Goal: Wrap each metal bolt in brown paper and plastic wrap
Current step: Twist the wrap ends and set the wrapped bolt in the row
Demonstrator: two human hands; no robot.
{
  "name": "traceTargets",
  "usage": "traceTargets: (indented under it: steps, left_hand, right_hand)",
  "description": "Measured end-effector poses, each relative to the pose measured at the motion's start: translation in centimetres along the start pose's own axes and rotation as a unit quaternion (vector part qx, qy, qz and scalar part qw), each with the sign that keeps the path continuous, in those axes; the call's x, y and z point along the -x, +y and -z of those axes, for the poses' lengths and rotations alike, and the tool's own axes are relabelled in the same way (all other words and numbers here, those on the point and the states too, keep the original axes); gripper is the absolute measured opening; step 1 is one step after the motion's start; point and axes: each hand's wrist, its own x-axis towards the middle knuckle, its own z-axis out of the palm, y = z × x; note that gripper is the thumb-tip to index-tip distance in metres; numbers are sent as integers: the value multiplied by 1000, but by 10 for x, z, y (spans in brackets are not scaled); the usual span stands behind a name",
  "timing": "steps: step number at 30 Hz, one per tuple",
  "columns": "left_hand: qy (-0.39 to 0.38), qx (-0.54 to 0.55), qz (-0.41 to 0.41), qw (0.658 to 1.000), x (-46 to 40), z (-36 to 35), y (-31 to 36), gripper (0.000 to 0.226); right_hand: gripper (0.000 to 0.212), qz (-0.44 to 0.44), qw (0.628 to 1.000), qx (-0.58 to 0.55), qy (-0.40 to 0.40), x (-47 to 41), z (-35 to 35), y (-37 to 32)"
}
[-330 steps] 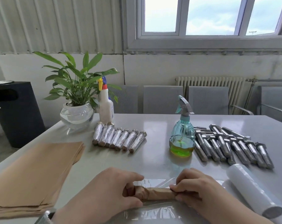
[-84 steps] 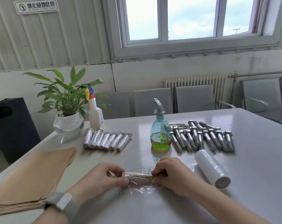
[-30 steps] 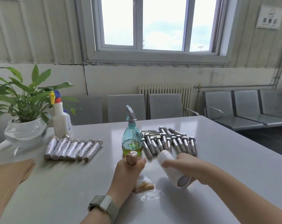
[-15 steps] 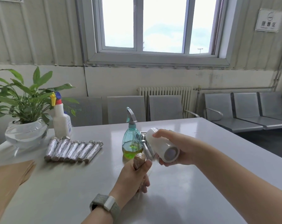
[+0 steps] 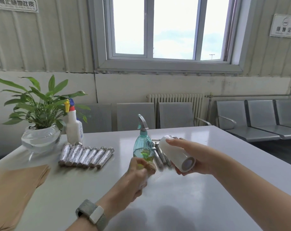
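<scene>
A: Step in hand, by my reading: the plastic-wrap stage of one bolt. Your left hand has its fingers curled round the paper-wrapped bolt, raised off the table just in front of the green spray bottle. The picture is blurred there, so how much film is on it I cannot tell.

B: And the right?

A: Your right hand grips the roll of plastic wrap, lifted and tilted, core end toward you. Finished wrapped bolts lie in a row near the plant; bare bolts lie behind the roll; brown paper sheets sit at your left.

B: Next move?

A: Probably separating film from roll, then smoothing the loose tail down before you add the piece to the row.
</scene>
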Motion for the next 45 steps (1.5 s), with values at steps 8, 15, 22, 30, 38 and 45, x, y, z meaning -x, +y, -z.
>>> traceTargets:
  steps: [8, 15, 22, 30, 38, 45]
  left_hand:
    - [-70, -20, -28, 997, 41, 44, -10, 43]
    - [-44, 65, -37, 996, 46, 48, -12, 55]
    - [3, 33, -30, 999, 44, 48, -15, 22]
    - [21, -3, -43, 999, 43, 51, -16, 23]
    - [42, 27, -10, 999, 41, 53, -13, 37]
    - [135, 143, 28, 980, 34, 57, -14, 16]
  right_hand:
    - [84, 28, 988, 128, -83, -1, -44, -30]
    - [71, 22, 987, 139, -76, -5, -60, -50]
    - [75, 40, 987, 141, -65, -9, -66, -54]
    - [44, 61, 971, 226, -48, -7, -68, -53]
    - [52, 136, 930, 341, -1, 7, -94, -59]
    - [57, 338, 825, 445, 89, 5, -145, -9]
